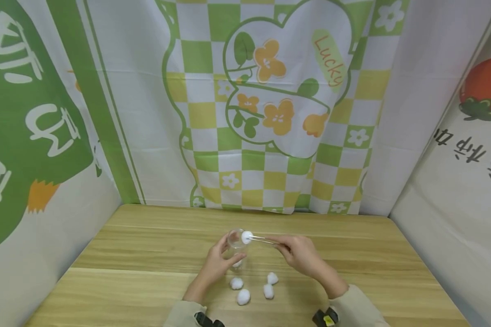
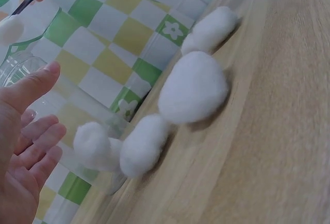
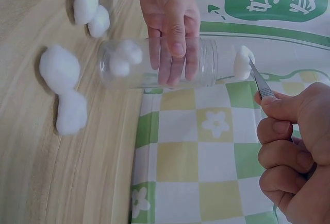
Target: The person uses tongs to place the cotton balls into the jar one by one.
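My left hand (image 1: 216,264) grips a clear jar (image 3: 140,80) that stands upright on the table, thumb on one side and fingers round the other. The jar's mouth is uncovered, and a couple of cotton balls (image 3: 124,57) lie at its bottom. With thumb and fingers my right hand (image 1: 300,254) pinches metal tweezers (image 3: 261,84). Their tips clasp a cotton ball (image 3: 242,63), which is just above the jar's mouth, toward the right side of the rim in the head view. Part of the jar is hidden behind my left fingers.
Several loose cotton balls lie on the wooden table (image 1: 147,254) in front of the jar, among them one nearest me (image 1: 243,297) and a pair to the right (image 1: 268,291). A checked curtain (image 1: 245,181) hangs along the table's back edge.
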`<action>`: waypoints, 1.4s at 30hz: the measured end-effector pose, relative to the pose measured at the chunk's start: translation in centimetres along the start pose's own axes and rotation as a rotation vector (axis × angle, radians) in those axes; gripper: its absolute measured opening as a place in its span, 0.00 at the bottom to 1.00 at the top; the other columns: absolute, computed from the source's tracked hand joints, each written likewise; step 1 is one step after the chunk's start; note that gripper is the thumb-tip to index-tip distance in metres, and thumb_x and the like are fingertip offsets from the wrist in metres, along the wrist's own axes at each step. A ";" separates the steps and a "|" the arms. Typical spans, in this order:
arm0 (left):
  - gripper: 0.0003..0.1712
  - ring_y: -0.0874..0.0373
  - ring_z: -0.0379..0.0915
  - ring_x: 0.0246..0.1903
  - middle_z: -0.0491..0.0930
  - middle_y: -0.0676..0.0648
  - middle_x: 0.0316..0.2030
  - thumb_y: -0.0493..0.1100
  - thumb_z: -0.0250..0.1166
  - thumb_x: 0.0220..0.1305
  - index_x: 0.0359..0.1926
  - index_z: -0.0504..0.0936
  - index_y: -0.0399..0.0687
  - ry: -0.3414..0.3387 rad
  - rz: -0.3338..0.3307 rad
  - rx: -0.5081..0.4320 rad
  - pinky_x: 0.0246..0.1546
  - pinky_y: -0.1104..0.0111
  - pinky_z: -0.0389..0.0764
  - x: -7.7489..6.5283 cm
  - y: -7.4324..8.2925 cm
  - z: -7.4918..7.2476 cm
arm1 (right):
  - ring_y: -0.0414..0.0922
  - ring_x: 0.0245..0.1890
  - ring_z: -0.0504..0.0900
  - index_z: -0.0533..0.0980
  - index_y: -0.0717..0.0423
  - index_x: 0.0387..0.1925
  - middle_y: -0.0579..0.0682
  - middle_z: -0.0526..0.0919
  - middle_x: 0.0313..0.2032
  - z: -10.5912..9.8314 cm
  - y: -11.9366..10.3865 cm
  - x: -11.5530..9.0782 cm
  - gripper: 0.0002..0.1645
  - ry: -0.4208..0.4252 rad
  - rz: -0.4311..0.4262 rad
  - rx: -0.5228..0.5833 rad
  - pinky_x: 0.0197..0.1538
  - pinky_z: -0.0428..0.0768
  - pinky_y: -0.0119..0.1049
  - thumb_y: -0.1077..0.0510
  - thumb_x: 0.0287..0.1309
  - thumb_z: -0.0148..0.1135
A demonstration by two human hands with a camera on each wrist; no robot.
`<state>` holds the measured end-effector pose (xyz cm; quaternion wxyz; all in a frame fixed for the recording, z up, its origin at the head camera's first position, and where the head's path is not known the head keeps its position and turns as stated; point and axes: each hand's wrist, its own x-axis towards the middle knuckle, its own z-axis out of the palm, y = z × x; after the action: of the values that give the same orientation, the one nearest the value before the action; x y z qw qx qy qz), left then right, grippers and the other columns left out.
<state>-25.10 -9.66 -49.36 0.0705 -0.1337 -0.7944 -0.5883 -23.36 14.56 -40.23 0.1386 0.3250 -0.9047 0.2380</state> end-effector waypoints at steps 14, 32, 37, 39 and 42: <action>0.44 0.35 0.68 0.64 0.71 0.33 0.63 0.45 0.71 0.56 0.69 0.62 0.35 -0.020 -0.008 0.030 0.68 0.45 0.69 0.0 -0.2 -0.2 | 0.25 0.13 0.55 0.81 0.49 0.52 0.45 0.78 0.16 0.7 -0.2 0.8 0.17 0.005 -0.004 0.030 0.16 0.57 0.18 0.61 0.62 0.60; 0.43 0.37 0.68 0.64 0.73 0.36 0.63 0.47 0.70 0.57 0.69 0.63 0.39 -0.035 -0.002 0.029 0.68 0.44 0.67 -0.1 -0.3 -0.1 | 0.25 0.14 0.56 0.82 0.51 0.51 0.47 0.81 0.18 1.9 -0.2 1.2 0.17 -0.002 0.001 0.037 0.17 0.59 0.18 0.62 0.61 0.61; 0.42 0.37 0.70 0.63 0.74 0.36 0.62 0.46 0.70 0.57 0.68 0.63 0.39 -0.034 0.011 0.029 0.68 0.43 0.68 -0.1 -0.4 -0.2 | 0.25 0.14 0.56 0.82 0.51 0.50 0.46 0.82 0.19 2.1 0.0 1.2 0.17 0.007 -0.010 0.025 0.18 0.59 0.18 0.62 0.60 0.62; 0.42 0.38 0.70 0.63 0.74 0.36 0.62 0.46 0.70 0.57 0.68 0.63 0.38 -0.033 0.014 0.029 0.67 0.44 0.68 -0.1 -0.3 -0.2 | 0.25 0.14 0.56 0.82 0.51 0.50 0.46 0.81 0.19 2.2 0.0 1.2 0.17 0.007 -0.006 0.023 0.18 0.59 0.18 0.62 0.59 0.62; 0.43 0.37 0.70 0.63 0.73 0.35 0.63 0.47 0.70 0.57 0.69 0.62 0.37 -0.034 0.012 0.035 0.67 0.44 0.69 -0.1 -0.3 -0.2 | 0.26 0.15 0.57 0.81 0.51 0.52 0.45 0.79 0.17 2.3 0.0 1.1 0.18 -0.007 0.009 0.027 0.18 0.60 0.18 0.63 0.59 0.62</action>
<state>-25.08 -9.94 -49.63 0.0631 -0.1471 -0.8050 -0.5713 -24.43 12.78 -41.66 0.1299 0.3236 -0.9033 0.2498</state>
